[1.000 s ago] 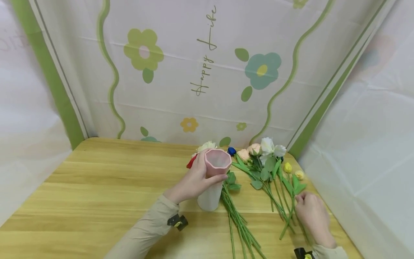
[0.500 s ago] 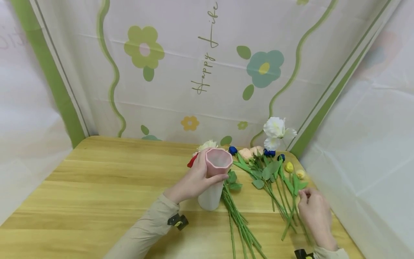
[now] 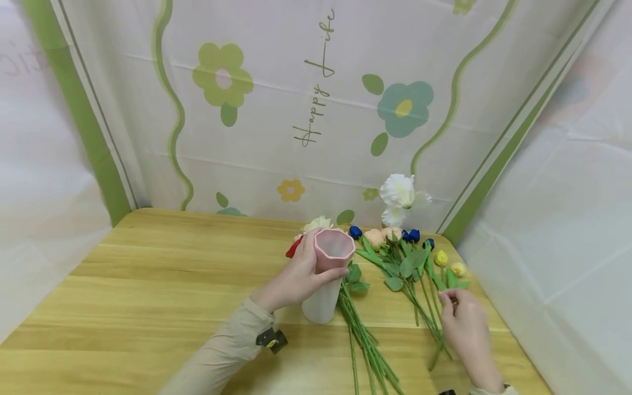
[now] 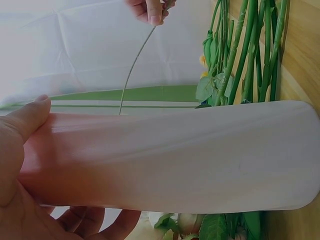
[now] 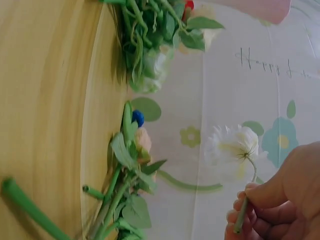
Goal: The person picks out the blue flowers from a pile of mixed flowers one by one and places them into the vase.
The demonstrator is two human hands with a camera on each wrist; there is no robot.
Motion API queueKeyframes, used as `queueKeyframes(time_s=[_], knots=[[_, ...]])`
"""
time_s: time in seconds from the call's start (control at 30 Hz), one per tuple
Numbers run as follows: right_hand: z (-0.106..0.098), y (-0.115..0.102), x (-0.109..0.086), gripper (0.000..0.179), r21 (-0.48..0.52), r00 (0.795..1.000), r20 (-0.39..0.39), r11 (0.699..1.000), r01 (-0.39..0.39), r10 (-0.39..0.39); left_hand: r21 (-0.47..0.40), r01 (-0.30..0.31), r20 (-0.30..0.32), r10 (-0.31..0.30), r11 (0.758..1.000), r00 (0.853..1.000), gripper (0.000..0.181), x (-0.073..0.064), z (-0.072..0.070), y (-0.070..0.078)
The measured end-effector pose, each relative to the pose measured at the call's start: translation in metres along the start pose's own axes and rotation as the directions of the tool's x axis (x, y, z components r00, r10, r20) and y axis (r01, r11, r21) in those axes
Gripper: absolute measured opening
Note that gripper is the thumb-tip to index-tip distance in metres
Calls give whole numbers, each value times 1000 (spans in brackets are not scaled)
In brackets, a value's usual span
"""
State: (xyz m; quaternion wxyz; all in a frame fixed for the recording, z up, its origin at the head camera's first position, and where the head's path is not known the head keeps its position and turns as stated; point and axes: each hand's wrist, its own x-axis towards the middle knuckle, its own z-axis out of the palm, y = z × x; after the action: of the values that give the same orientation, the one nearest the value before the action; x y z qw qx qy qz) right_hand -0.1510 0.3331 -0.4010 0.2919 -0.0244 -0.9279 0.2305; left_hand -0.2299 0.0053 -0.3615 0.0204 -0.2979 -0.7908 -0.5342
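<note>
My left hand (image 3: 298,277) grips the vase (image 3: 321,299) near its pink rim, thumb on one side and fingers on the other. It stands upright on the table, pink above and frosted white below; its mouth shows no flowers inside. My right hand (image 3: 466,329) pinches the stem of a white artificial flower (image 3: 396,195) between thumb and fingers. The bloom is raised above the other flowers at the back right. In the right wrist view its thin stem (image 5: 252,172) bends below the bloom; the left wrist view shows the stem (image 4: 134,62) curving, the bloom hidden behind the vase.
Beneath the right hand lie loose flowers: peach roses (image 3: 375,237), blue tulips (image 3: 413,235) and yellow tulips (image 3: 441,258). A bunch of green stems (image 3: 365,340) lies just right of the vase, with a red bloom (image 3: 293,248) behind it. A printed curtain (image 3: 266,126) encloses the table (image 3: 163,296).
My right hand has lifted the white flower off the pile and carried it left, uncovering blue tulips. The left hand and vase have stayed in place.
</note>
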Motion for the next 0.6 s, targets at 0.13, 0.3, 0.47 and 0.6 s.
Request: queueKeyframes(time_s=[0.13,0.3,0.47,0.6], knots=[[6,-10,-5,4,40,998,-6,997,63,-63,2,2,-3,-2,1000,1000,91,-1,0,0],[13,-24,-10,4,89,992,-25,988,122,-120,18,-8,-21,8,1000,1000,91,1,0,0],[18,-41,-18,5,149,992,12,981,124,-127,34,-10,-26,11,999,1000,90,1,0,0],[22,-55,-25,6,187,991,30,975,122,-130,30,-4,-20,4,1000,1000,90,1,0,1]])
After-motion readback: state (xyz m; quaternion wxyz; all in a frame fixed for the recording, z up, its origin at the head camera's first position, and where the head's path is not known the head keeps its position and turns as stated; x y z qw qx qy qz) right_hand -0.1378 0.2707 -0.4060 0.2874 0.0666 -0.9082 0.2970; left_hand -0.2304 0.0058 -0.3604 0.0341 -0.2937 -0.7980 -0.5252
